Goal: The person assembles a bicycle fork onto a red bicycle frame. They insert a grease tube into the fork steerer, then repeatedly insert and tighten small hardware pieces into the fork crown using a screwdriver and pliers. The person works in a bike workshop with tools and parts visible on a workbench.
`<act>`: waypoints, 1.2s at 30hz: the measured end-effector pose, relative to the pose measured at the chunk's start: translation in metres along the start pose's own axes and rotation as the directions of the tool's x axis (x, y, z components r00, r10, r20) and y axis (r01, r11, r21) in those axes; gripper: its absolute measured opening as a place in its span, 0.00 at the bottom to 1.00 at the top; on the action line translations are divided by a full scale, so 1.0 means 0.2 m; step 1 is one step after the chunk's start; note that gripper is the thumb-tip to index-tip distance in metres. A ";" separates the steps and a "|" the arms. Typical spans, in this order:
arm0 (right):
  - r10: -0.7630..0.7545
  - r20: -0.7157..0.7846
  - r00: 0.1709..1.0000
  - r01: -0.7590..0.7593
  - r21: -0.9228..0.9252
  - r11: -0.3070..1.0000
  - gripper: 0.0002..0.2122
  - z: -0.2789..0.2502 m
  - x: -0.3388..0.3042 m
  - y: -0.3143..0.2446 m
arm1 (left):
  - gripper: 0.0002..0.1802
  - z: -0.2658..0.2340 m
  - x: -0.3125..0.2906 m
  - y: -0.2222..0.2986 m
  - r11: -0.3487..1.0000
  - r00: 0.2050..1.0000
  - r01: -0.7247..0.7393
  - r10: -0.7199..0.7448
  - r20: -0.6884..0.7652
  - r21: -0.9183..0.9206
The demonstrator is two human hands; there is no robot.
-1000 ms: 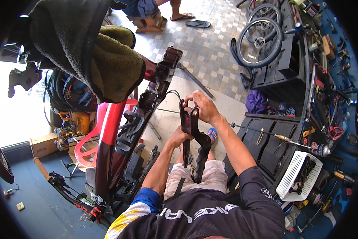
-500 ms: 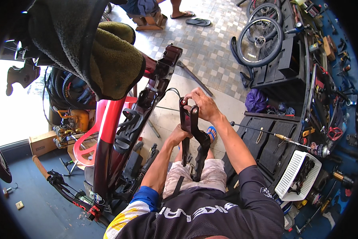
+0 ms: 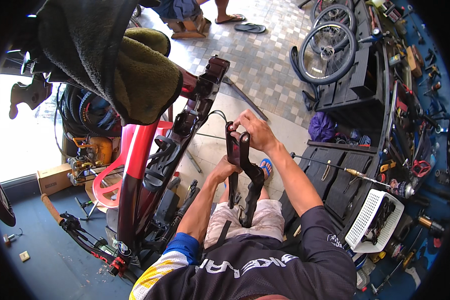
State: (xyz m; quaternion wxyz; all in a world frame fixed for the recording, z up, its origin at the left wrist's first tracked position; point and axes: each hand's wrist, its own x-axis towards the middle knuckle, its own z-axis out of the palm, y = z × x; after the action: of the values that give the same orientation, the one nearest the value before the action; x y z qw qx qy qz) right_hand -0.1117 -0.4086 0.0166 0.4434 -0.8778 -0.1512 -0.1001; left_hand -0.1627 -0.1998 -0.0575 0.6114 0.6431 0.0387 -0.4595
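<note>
Left hand (image 3: pixel 226 169) is gripping the forked bike swingarm (image 3: pixel 242 156) (dark, glossy, two prongs pointing down), fingers closing around its left side below the upper end. Right hand (image 3: pixel 257 134) is working at the top, fingers bending toward the two eyelets (image 3: pixel 245 138); can't tell if they are pinching anything there or just touching. Swingarm is standing roughly upright in front of the person, between both hands, lower prong ends hanging over the pale patterned shorts (image 3: pixel 270 216). Thin black cable (image 3: pixel 218 115) is looping near the upper end; can't tell if it is joining it.

To the left, a red and dark bike frame (image 3: pixel 132 192) is slanting upward, an olive towel (image 3: pixel 145 82) draping over its upper part. Behind the frame, a red plastic chair (image 3: pixel 126 150) is showing; farther left, a cardboard box (image 3: pixel 55 178) is sitting near a yellow tank (image 3: pixel 102 149). A handlebar with a brown grip (image 3: pixel 52 209) is sticking out at lower left.

On the right, a white perforated basket (image 3: pixel 363 220) is holding dark parts, a spray can (image 3: pixel 402 188) is lying just above it, and a purple bundle (image 3: pixel 322 127) is resting below the bicycle wheel (image 3: pixel 327 52). Another person's leg (image 3: pixel 222 10) is showing at the top, a loose flip-flop (image 3: pixel 250 28) lying nearby.
</note>
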 end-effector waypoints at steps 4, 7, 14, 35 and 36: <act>-0.031 -0.051 0.998 0.033 0.048 0.998 0.18 0.02 -0.01 0.02 | 0.13 0.00 0.00 0.01 1.000 1.000 0.000 0.000 0.001 -0.002; -0.008 -0.094 0.996 0.019 0.117 0.993 0.23 0.04 -0.02 0.01 | 0.14 0.00 0.01 -0.01 1.000 1.000 -0.007 0.007 -0.004 -0.016; -0.011 -0.109 0.994 0.030 0.175 0.984 0.30 0.03 -0.03 0.00 | 0.13 0.00 0.02 -0.02 0.999 1.000 0.001 -0.001 0.011 -0.032; 0.269 -0.190 0.944 -0.134 0.523 0.842 0.07 -0.08 -0.02 -0.01 | 0.13 -0.17 0.07 -0.16 0.988 0.992 -0.110 0.103 0.068 0.112; 0.317 -0.302 0.899 -0.120 0.525 0.842 0.08 -0.16 -0.14 0.02 | 0.16 -0.05 0.07 -0.09 1.000 0.997 0.002 -0.003 0.072 0.010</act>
State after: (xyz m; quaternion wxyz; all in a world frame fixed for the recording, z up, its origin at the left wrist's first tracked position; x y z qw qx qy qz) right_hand -0.1386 -0.4418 0.0242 0.6820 -0.7104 0.0194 -0.1726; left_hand -0.1608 -0.1946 -0.0816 0.6088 0.6289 0.0152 -0.4833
